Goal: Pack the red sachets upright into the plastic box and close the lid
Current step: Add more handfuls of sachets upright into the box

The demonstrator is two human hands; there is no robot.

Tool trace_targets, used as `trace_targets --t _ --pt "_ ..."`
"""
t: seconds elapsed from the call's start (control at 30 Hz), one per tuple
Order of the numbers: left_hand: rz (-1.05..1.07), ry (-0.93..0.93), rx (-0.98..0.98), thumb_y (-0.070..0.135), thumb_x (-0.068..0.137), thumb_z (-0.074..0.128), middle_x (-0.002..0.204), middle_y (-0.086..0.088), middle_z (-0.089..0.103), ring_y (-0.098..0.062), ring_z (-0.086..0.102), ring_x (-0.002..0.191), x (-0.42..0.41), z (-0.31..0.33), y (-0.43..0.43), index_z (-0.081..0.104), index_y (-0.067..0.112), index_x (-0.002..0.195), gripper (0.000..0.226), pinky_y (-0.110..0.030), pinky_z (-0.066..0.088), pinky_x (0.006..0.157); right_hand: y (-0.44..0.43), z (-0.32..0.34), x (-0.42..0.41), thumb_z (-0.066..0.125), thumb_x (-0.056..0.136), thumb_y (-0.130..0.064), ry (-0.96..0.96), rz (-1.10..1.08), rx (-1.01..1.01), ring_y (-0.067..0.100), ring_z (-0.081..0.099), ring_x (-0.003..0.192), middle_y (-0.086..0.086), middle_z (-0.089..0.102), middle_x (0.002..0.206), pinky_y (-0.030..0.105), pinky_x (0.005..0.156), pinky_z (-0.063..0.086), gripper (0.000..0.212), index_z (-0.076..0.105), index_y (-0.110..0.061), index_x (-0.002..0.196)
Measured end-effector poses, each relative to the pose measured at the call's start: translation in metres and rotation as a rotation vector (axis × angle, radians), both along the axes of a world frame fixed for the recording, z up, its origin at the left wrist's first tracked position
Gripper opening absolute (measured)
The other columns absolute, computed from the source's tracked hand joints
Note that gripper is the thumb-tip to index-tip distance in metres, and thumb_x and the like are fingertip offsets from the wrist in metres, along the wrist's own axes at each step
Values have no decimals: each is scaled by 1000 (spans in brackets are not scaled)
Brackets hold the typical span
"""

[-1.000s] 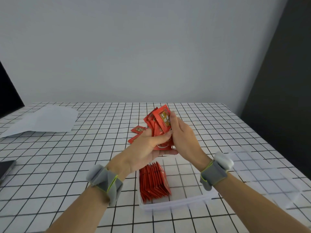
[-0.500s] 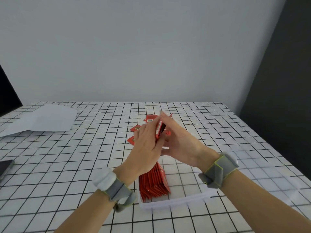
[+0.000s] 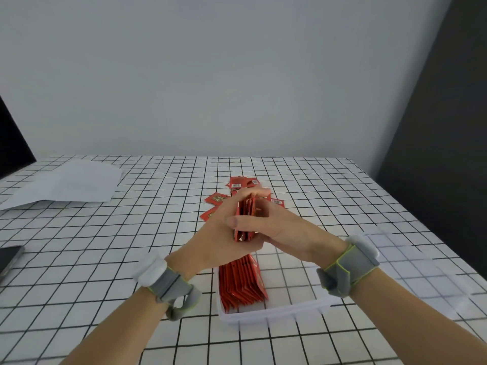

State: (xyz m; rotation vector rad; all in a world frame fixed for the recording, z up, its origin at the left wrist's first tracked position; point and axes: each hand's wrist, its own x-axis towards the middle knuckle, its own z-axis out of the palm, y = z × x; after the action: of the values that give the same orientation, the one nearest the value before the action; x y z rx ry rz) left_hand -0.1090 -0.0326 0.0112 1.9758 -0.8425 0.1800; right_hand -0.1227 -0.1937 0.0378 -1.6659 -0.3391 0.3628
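A bundle of red sachets [image 3: 245, 222] is pressed edge-on between my left hand [image 3: 224, 233] and my right hand [image 3: 287, 230], held above the far end of the clear plastic box [image 3: 274, 313]. Inside the box, a row of red sachets [image 3: 241, 280] stands upright against its left wall; the right part of the box holds nothing. Several loose red sachets [image 3: 241, 183] lie flat on the checked table beyond my hands. The transparent lid [image 3: 421, 264] lies on the table to the right of the box.
White paper sheets [image 3: 71, 184] lie at the far left of the table. A dark flat device [image 3: 9, 258] sits at the left edge. A dark wall stands close on the right side.
The fanned sachets were gathered into a tight edge-on stack between both palms. Both hands dropped slightly toward the box.
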Motion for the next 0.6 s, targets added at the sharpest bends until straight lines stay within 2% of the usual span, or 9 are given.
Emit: trace_targets --t 0.1,0.2,0.3,0.37,0.47,0.53,0.6 --pt "37 -82 -46 10 76 79 121 9 67 -21 66 114 -5 2 0 52 30 129 63 -47 53 96 -2 6 -2 74 88 -31 20 63 30 33 60 127 26 61 134 50 115 43 51 62 -2 129" --pt "92 -221 -18 24 74 80 119 15 67 -14 65 113 -7 3 1 54 26 126 58 -49 49 101 -5 9 -4 64 95 -36 127 123 113 34 55 134 30 49 145 56 119 34 63 50 3 141" --pt "91 -208 -4 31 74 79 122 17 68 -14 62 120 -9 6 1 46 34 130 65 -46 46 106 -7 8 -5 61 99 -31 128 162 111 39 48 140 32 47 148 58 119 33 60 44 4 145" --pt "61 -170 27 32 75 79 129 15 66 -16 60 126 -7 5 3 43 38 136 71 -46 46 108 -6 9 -6 64 98 -28 88 160 73 36 52 137 29 51 145 58 117 36 54 50 3 140" --pt "82 -245 122 34 73 88 142 13 59 -13 55 133 -6 2 8 50 32 137 74 -43 46 109 -5 10 -9 70 93 -29 46 143 -3 24 63 126 16 65 135 47 111 48 47 59 -8 134" --pt "121 -326 193 48 68 88 131 16 64 -6 59 122 -8 2 8 52 32 136 78 -33 50 102 -3 8 -10 71 92 -26 62 160 6 21 65 123 14 67 131 41 107 52 47 59 -7 134" --pt "164 -363 212 61 64 80 123 19 65 -4 62 113 -11 4 8 53 28 138 85 -25 51 95 -1 4 -11 73 88 -27 80 130 32 19 68 110 12 70 116 36 95 56 48 60 -2 126"
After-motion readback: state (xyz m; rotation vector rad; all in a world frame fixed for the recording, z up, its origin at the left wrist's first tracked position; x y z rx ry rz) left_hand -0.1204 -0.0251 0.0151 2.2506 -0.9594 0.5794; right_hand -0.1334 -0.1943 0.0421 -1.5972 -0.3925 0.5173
